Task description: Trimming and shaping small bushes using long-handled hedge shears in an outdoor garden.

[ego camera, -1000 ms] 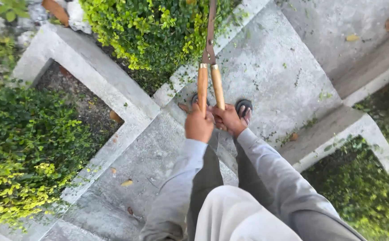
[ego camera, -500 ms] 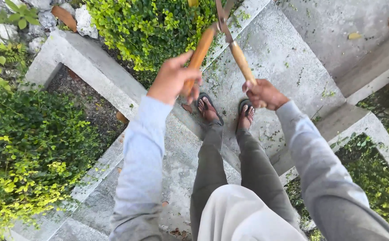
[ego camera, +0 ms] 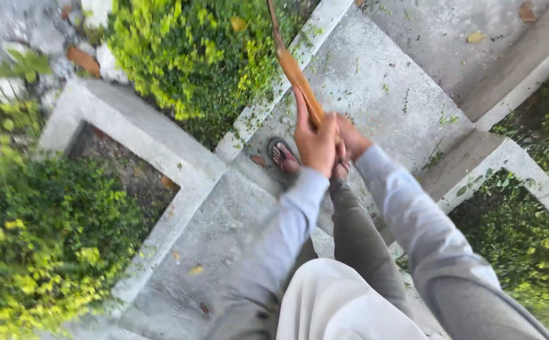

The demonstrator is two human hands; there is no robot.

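I stand on a concrete path [ego camera: 388,82] holding garden shears [ego camera: 293,69] with brown wooden handles. My left hand [ego camera: 315,141] grips one handle, and my right hand [ego camera: 351,140] sits right beside it on the other, so the handles are pressed together. The blades point up and to the left toward a green and yellow bush [ego camera: 192,56], their tips cut off by the top edge of the view. Both arms wear grey long sleeves. One sandalled foot [ego camera: 282,156] shows below my hands.
Raised concrete curbs [ego camera: 148,141] frame planting beds. A leafy hedge [ego camera: 41,239] fills the left side, and more shrubs [ego camera: 520,239] grow at the right. Dry leaves [ego camera: 476,38] lie scattered on the concrete.
My hands were apart with the shear handles spread half a second ago; they have come together and the handles are closed. The view has swung, blurring the scene.
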